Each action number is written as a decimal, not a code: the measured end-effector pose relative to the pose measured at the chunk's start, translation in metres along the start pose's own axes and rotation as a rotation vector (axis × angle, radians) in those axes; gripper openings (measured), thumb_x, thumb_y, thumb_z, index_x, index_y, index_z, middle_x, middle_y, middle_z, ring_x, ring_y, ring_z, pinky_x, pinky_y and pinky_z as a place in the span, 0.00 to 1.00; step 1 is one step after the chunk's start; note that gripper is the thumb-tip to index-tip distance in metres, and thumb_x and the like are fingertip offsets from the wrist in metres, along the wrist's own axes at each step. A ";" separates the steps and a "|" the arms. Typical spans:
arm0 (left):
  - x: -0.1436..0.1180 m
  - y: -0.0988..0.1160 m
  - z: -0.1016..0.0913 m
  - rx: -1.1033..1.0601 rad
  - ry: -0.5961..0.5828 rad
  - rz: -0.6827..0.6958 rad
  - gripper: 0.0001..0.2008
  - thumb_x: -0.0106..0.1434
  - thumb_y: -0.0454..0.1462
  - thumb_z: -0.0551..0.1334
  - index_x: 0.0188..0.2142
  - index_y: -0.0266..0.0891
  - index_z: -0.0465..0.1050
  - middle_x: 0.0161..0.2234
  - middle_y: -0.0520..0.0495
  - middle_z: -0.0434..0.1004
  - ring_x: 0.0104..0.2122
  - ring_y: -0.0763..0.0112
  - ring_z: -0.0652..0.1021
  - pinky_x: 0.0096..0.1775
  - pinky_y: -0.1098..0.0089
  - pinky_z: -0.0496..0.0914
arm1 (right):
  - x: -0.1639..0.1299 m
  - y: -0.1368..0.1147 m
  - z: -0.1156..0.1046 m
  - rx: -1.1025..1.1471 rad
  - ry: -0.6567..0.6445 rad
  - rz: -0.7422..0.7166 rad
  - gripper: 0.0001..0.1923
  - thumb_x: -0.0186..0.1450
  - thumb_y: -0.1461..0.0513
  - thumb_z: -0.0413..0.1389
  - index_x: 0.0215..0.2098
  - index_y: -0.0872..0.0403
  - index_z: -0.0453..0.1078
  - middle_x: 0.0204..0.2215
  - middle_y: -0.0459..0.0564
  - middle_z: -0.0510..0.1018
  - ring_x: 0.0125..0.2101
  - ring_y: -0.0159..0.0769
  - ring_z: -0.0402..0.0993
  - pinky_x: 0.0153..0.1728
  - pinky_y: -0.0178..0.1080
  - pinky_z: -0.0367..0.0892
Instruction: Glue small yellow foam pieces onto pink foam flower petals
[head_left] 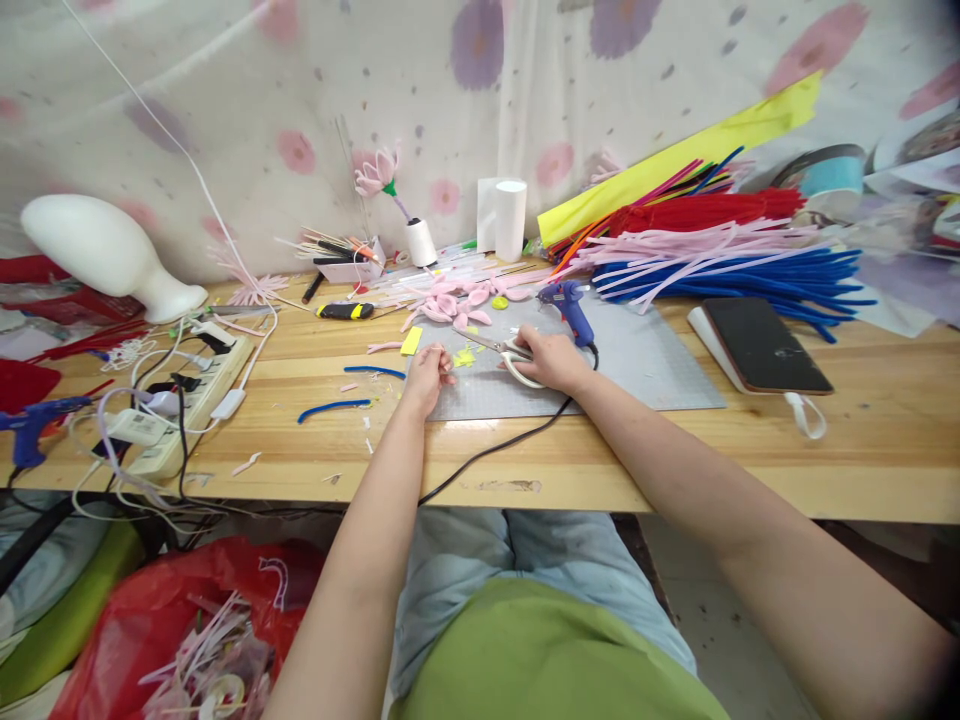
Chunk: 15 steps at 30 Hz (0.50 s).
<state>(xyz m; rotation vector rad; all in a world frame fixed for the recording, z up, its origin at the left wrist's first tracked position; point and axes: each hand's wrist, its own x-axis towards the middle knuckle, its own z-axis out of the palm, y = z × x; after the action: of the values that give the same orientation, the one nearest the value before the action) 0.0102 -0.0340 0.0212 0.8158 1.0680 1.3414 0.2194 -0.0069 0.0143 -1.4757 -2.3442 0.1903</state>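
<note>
**Green garment [555, 650] nearest; scissors [507, 349] in right hand [555, 358]**

Head view. Clock positions are read from the scissors, with 12 o'clock toward the flowered curtain [405, 80].

1. Foreground: the green garment and light blue trousers [465, 555] occupy 6 o'clock. A red bag [142, 610] containing scraps is at 7 to 8 o'clock.

2. Right hand: fingers wrapped around the white scissor handles; blades directed toward 10 o'clock, above the grey mat [660, 370].

3. Left hand [427, 378]: between 8 and 9 o'clock, beside the mat's edge. Fingers are curled together; whether they pinch anything cannot be determined.

4. Near the blades: yellow scraps [465, 356] at 9 o'clock, between the hands; a cluster of pink petals [457, 298] at 10 to 11 o'clock.

5. Surroundings: a blue glue gun [574, 312] at 2 o'clock, its black cable trailing behind the right wrist; a bundle of blue stems [750, 280] at 2 to 3 o'clock; a dark-screened device [769, 345] at 3 o'clock; a pink flower [379, 172] standing in a white spool [421, 243] at 11 o'clock; a power strip [225, 370] at 9 o'clock.
</note>
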 end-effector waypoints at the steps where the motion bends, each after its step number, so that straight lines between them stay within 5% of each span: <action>1: 0.000 0.000 0.001 -0.006 0.007 -0.003 0.11 0.58 0.38 0.59 0.24 0.38 0.58 0.17 0.59 0.53 0.17 0.82 0.59 0.16 0.81 0.57 | 0.000 0.000 0.000 0.000 0.000 0.006 0.19 0.60 0.48 0.52 0.40 0.54 0.64 0.34 0.53 0.78 0.31 0.41 0.72 0.28 0.36 0.53; 6: 0.000 -0.001 0.001 0.018 0.044 0.034 0.17 0.59 0.40 0.59 0.20 0.39 0.52 0.14 0.60 0.48 0.14 0.84 0.54 0.14 0.80 0.50 | 0.000 -0.001 0.002 0.016 0.008 0.046 0.18 0.60 0.48 0.52 0.39 0.53 0.64 0.32 0.52 0.78 0.31 0.41 0.72 0.28 0.36 0.54; 15: 0.003 -0.002 -0.001 0.088 0.123 0.074 0.12 0.49 0.39 0.67 0.26 0.35 0.66 0.22 0.54 0.68 0.23 0.81 0.70 0.17 0.81 0.58 | 0.001 -0.003 0.002 0.082 0.048 0.146 0.18 0.59 0.47 0.52 0.37 0.52 0.62 0.30 0.51 0.77 0.29 0.40 0.72 0.26 0.36 0.54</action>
<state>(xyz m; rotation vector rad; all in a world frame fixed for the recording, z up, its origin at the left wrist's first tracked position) 0.0101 -0.0316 0.0190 0.8532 1.2098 1.4299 0.2159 -0.0076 0.0134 -1.5932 -2.1659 0.2821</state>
